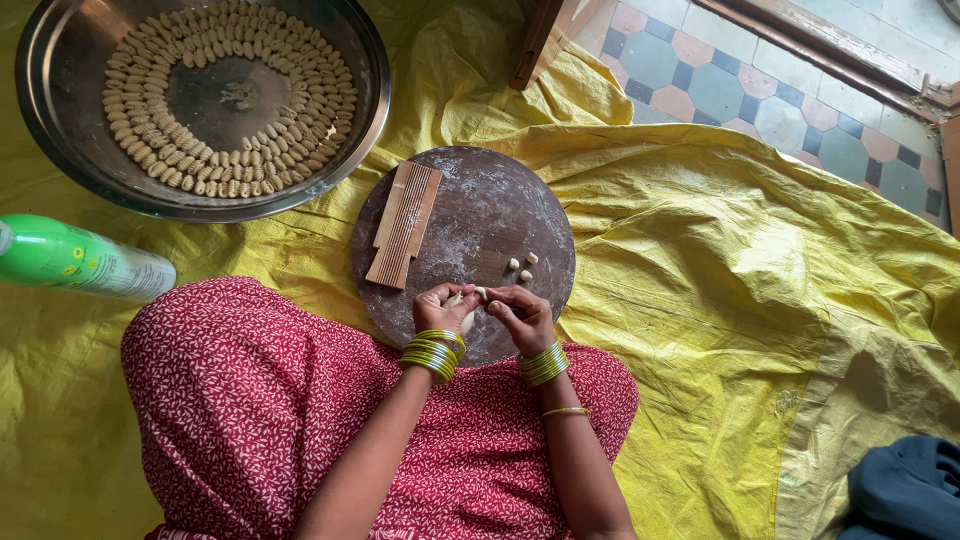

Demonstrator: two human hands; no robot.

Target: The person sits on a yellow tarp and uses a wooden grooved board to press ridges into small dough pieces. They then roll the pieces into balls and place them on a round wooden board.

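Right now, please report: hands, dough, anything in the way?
Left hand and right hand together pinching dough over round board. Three small pieces just beyond. Nothing blocking.

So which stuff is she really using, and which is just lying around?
In use: left hand and right hand pinching dough; dough bits; round board; ridged wooden paddle; steel tray of shaped pieces.
Lying about: green bottle; dark blue cloth.

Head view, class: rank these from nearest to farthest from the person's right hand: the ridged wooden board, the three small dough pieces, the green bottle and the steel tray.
From the right hand:
1. Three small dough pieces, just above it on the round board.
2. Ridged wooden board, up and left, on the round board's left part.
3. Steel tray, top left.
4. Green bottle, far left edge.
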